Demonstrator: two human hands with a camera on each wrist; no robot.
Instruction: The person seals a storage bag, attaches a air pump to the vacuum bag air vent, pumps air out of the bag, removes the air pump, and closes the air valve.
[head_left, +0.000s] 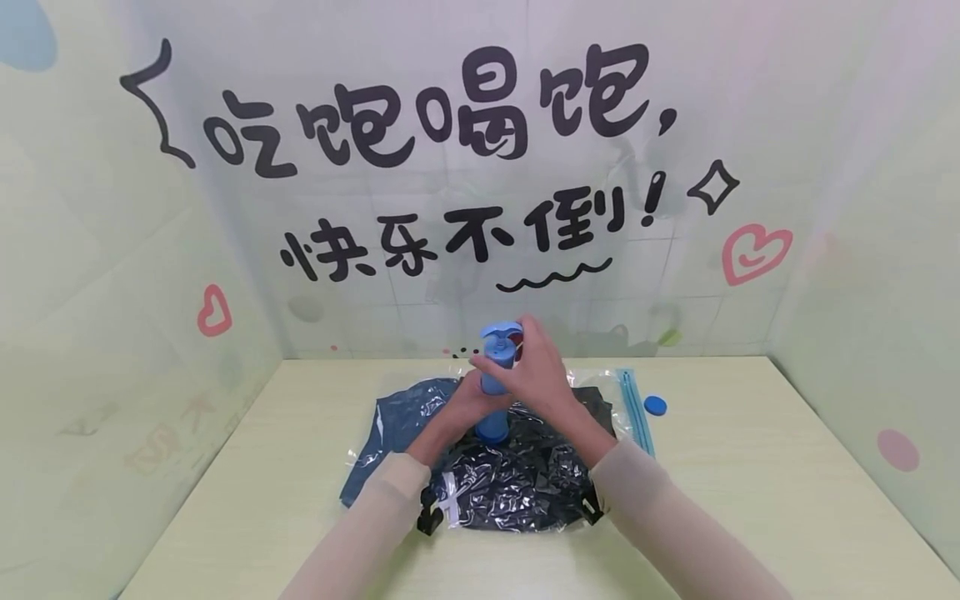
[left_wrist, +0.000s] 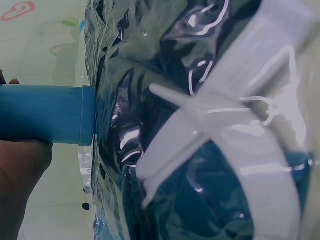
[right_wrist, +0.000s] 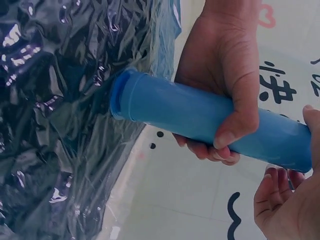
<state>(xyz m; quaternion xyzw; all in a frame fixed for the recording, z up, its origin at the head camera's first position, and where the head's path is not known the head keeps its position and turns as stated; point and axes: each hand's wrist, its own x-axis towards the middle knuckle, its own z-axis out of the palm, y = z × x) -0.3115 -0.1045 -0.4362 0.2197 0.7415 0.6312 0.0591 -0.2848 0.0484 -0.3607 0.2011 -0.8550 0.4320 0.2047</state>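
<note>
A blue hand pump (head_left: 492, 385) stands upright on a clear plastic storage bag (head_left: 517, 492) holding dark, crumpled clothing. My left hand (right_wrist: 222, 65) grips the pump's barrel around its middle, thumb on one side and fingers on the other. At the top end, beside the light blue handle (head_left: 501, 330), my right hand (head_left: 538, 371) holds the pump with its thumb across the front; some of its fingers are hidden behind. In the left wrist view, the lower end of the pump's barrel (left_wrist: 50, 115) meets the bag's shiny surface.
A round blue cap (head_left: 655, 406) lies on the pale table (head_left: 720, 483), right of the bag's blue zip edge (head_left: 636, 412). White straps (left_wrist: 200, 120) show under the plastic. A printed backdrop (head_left: 450, 308) rises behind the table and along both sides.
</note>
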